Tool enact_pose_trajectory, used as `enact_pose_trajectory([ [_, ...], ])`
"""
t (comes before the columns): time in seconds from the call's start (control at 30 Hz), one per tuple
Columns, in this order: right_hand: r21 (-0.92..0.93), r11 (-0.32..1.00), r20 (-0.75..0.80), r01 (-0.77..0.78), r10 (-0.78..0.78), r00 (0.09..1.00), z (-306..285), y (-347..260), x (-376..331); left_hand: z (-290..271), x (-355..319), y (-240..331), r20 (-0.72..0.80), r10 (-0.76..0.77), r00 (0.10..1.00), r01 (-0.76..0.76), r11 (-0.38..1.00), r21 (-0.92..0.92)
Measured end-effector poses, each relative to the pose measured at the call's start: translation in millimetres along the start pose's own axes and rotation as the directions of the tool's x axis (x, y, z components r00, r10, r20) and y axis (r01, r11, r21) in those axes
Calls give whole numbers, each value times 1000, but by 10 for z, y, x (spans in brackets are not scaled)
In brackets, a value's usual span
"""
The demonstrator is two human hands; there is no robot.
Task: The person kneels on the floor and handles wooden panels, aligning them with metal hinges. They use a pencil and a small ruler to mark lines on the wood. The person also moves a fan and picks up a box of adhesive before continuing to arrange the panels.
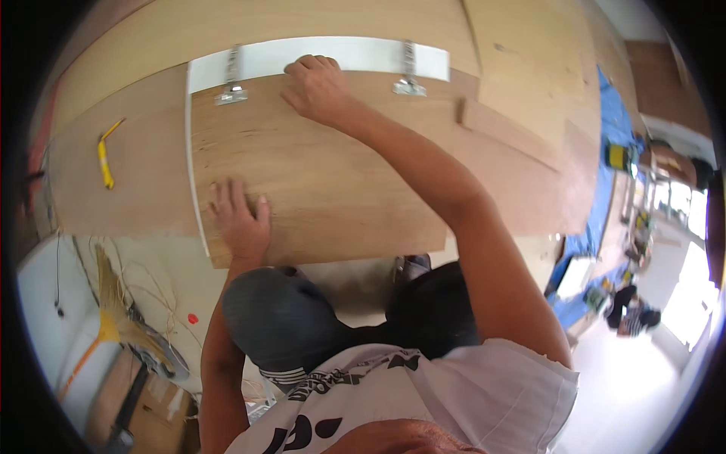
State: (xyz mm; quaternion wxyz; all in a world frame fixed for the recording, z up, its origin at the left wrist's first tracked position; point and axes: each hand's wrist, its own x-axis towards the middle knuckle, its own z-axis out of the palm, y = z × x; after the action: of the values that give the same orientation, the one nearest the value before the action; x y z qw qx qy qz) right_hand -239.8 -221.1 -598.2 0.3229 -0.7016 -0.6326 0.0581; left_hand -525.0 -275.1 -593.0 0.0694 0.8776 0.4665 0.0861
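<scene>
On the desk [144,185] lies a plywood board [340,166], a white strip [363,57] along its far edge. The left hand [240,219] lies spread on the board, gripping nothing; the right hand [316,87] curls by the strip, its hold unclear. Metal hinges [410,86] flank it. Seemingly a positioning step; the next move calls for steady alignment.

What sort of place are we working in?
Probably a carpentry workshop or a room being fitted out: a wooden panel with metal hinges, large plywood sheets and a yellow-handled tool suggest it.

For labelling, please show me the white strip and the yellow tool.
White strip [370,55]: head view, bare face right of its middle.
Yellow tool [104,162]: head view, on its thicker part.
</scene>
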Motion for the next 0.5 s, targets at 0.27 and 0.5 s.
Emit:
enact_pose_trajectory([
  [0.27,28,692,-234,-721,706,668,-1485,524,-2036,-42,-42,77,-114,-3,993,-4,998,-61],
  [0.5,219,631,-45,-744,768,638,-1324,219,-2716,-140,11,-107,-57,-316,947,308,944,-114],
])
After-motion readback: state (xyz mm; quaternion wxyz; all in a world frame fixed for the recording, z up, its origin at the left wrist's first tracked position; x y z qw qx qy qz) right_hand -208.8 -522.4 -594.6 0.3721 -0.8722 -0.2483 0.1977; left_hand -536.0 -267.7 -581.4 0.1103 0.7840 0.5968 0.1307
